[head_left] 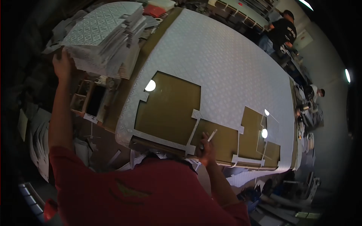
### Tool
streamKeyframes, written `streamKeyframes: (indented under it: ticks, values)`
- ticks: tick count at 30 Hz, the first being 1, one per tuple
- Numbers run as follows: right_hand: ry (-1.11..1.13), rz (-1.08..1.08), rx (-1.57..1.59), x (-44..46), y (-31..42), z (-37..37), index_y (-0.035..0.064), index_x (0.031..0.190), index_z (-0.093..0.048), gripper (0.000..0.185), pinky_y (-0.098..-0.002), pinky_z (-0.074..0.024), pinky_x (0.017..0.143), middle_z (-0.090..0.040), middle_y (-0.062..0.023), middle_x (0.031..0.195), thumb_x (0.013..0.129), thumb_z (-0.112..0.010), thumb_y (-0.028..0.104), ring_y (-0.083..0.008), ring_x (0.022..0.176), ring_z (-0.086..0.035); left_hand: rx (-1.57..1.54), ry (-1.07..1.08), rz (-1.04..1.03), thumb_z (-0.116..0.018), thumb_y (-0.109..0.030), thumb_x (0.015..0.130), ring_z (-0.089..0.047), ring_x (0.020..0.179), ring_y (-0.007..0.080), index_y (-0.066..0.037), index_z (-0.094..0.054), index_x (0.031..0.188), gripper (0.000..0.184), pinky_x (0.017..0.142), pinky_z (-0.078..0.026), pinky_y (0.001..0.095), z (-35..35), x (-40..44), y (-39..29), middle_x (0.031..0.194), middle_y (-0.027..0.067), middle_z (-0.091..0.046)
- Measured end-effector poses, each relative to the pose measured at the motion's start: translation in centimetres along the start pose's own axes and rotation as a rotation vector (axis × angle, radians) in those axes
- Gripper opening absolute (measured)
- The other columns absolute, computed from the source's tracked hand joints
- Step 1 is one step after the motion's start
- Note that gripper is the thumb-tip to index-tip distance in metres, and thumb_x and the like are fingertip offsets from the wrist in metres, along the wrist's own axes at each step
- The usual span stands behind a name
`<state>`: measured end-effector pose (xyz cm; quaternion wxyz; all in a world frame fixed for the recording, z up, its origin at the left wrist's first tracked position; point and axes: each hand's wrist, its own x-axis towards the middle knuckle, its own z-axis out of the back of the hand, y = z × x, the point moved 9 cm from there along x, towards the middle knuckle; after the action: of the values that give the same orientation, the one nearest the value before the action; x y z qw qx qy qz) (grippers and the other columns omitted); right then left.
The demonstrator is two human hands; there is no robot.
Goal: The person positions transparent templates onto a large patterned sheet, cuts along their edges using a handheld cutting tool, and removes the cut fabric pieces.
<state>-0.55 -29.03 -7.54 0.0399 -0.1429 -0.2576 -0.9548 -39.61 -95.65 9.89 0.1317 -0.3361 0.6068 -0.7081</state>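
Observation:
My left hand (pixel 62 64) is at the near left corner of a tall stack of cut patterned fabric pieces (pixel 102 26), its fingers closed on the edge of a pale fabric sheet (pixel 90 60). Over the near edge of the table, my right hand (pixel 207 151) grips a slim white pen-like tool (pixel 212 135), tip pointing up and away. White patterned fabric (pixel 222 56) covers the table. Several pieces have been cut from its near side, so the brown tabletop (pixel 169 105) shows between narrow leftover strips. A clear template (pixel 273 132) lies at the right over the cut-out area.
A wooden tray (pixel 80 96) with compartments sits left of the table, below the stack. Red material (pixel 154 10) lies behind the stack. One person (pixel 283 34) stands at the far right, another (pixel 313 92) further along. Fabric scraps (pixel 249 177) hang below the near edge.

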Motion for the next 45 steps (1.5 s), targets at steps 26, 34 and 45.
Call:
streamKeyframes:
  ticks: [26,34,45]
  values:
    - [-0.424,-0.18,-0.023,-8.9,-8.3,13.0,0.0033,0.11,-0.055,0.028,-0.0511,-0.0531,0.099,-0.066,-0.027,0.132,0.087,-0.07,-0.003,-0.0486,0.121,-0.063,-0.048,1.388,-0.472,-0.071,-0.004,0.092,-0.068,0.076,0.0299,-0.005,-0.07,0.119,0.027,0.067,-0.054,0.0396,-19.0,-67.2,-8.7,0.09,0.0141,-0.069]
    - [-0.679,-0.422,-0.093,-19.9,-28.8,27.2,0.001,0.119,-0.057,0.027,-0.0451,-0.0524,0.098,-0.068,-0.0228,0.129,0.094,-0.067,-0.001,-0.042,0.115,-0.067,0.174,1.193,-0.651,-0.075,-0.006,0.087,-0.06,0.12,0.0392,-0.005,-0.065,0.127,0.042,0.103,-0.05,0.0482,-29.5,-80.0,-12.2,0.124,0.0184,-0.064]
    - [-0.721,-0.659,-0.242,-27.1,-44.2,33.7,0.0019,0.126,-0.055,0.034,-0.0479,-0.054,0.09,-0.065,-0.0234,0.125,0.097,-0.071,0.012,-0.0421,0.109,-0.066,0.413,1.111,-0.756,-0.075,-0.02,0.089,-0.055,0.134,0.0378,-0.006,-0.063,0.129,0.044,0.118,-0.042,0.0513,-30.5,-81.2,-12.4,0.138,0.015,-0.06]
